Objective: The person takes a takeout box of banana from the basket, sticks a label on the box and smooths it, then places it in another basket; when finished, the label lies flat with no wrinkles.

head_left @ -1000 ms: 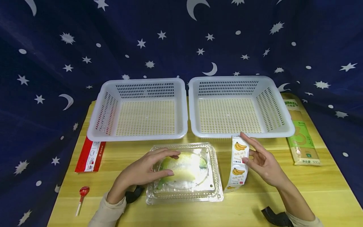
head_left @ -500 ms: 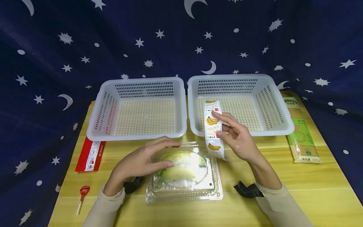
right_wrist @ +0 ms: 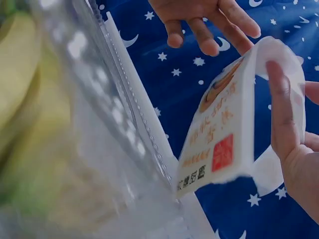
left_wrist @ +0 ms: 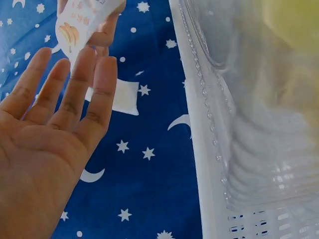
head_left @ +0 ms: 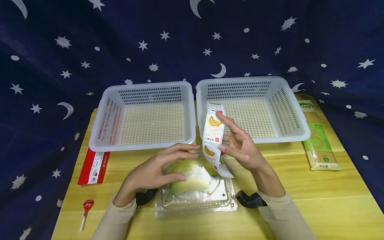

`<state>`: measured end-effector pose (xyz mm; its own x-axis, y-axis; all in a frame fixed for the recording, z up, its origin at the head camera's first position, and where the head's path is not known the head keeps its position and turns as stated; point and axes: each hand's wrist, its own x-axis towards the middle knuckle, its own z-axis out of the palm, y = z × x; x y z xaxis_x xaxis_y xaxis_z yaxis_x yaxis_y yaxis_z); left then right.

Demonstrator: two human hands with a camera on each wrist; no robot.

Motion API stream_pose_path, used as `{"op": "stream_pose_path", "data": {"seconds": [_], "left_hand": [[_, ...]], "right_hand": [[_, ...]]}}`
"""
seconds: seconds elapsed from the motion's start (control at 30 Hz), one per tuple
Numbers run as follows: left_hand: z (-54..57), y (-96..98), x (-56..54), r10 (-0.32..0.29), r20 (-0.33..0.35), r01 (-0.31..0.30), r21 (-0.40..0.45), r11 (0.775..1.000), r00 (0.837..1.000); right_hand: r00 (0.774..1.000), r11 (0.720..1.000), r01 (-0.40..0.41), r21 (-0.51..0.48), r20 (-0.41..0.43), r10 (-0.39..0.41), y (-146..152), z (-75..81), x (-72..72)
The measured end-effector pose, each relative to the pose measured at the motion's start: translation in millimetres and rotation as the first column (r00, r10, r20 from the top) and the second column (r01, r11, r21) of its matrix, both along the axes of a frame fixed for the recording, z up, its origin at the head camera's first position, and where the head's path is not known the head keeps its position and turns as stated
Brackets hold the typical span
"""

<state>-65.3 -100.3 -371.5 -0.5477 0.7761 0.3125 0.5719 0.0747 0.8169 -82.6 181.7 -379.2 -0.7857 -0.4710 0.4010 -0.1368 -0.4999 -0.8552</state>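
Note:
In the head view my right hand point(head_left: 244, 150) pinches a strip of white banana stickers point(head_left: 214, 135) between thumb and fingers. The strip hangs over the right part of a clear plastic clamshell box point(head_left: 195, 208), its lower end bent outward. Through the lid a yellow-green fruit point(head_left: 192, 186) shows; the right wrist view suggests bananas point(right_wrist: 45, 99). My left hand point(head_left: 159, 168) hovers by the box's left side, fingers extended and holding nothing. The left wrist view shows that palm point(left_wrist: 50, 144) with fingers spread, near the sticker strip point(left_wrist: 75, 25).
Two white slotted baskets, left point(head_left: 144, 145) and right point(head_left: 255, 140), stand behind the box. A red packet point(head_left: 93, 166) and a red lollipop point(head_left: 87, 205) lie at left. A green-and-tan bag point(head_left: 319, 143) lies at right. A starry dark-blue cloth point(head_left: 180, 63) hangs behind.
My right hand has carried the sticker strip leftward, from beside the clamshell box to above its right part. The left hand stays over the box, shifted only slightly.

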Motion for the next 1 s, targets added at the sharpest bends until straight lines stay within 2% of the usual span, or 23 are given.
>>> {"op": "stream_pose_path", "data": {"seconds": [0.17, 0.3, 0.47, 0.6, 0.77, 0.9, 1.0], "left_hand": [[-1.9, -4.3, 0.3, 0.006, 0.022, -0.007, 0.044, 0.999, 1.0], [-1.9, -4.4, -1.0, 0.024, 0.017, -0.024, 0.012, 1.0, 1.0], [-1.8, -2.7, -2.7, 0.026, -0.02, -0.026, -0.008, 1.0, 0.999], [-0.8, -0.1, -2.1, 0.018, -0.058, -0.018, 0.002, 1.0, 0.998], [-0.3, 2.9, -0.1, -0.002, -0.093, 0.001, -0.012, 1.0, 0.996], [-1.0, 4.0, 0.3, 0.013, -0.089, -0.018, -0.059, 0.998, 0.996], [-1.5, 5.2, 0.0, 0.013, -0.08, -0.018, -0.069, 0.997, 0.997]], "right_hand": [[0.997, 0.999, -0.047, -0.022, 0.053, 0.048, -7.5, -2.6, -0.9], [0.996, 0.998, -0.062, -0.02, 0.067, 0.063, -10.3, -3.1, -0.4], [0.99, 0.994, -0.107, -0.001, 0.096, 0.106, -11.5, -4.3, -1.1], [0.988, 0.992, -0.121, 0.046, 0.104, 0.115, -11.0, -5.6, -2.5], [0.991, 0.983, -0.099, 0.152, 0.105, 0.083, -11.1, -4.9, -2.8], [0.989, 0.969, -0.083, 0.234, 0.136, 0.052, -10.2, -0.7, -0.8], [0.988, 0.964, -0.084, 0.254, 0.146, 0.047, -8.9, 1.2, 0.3]]}}
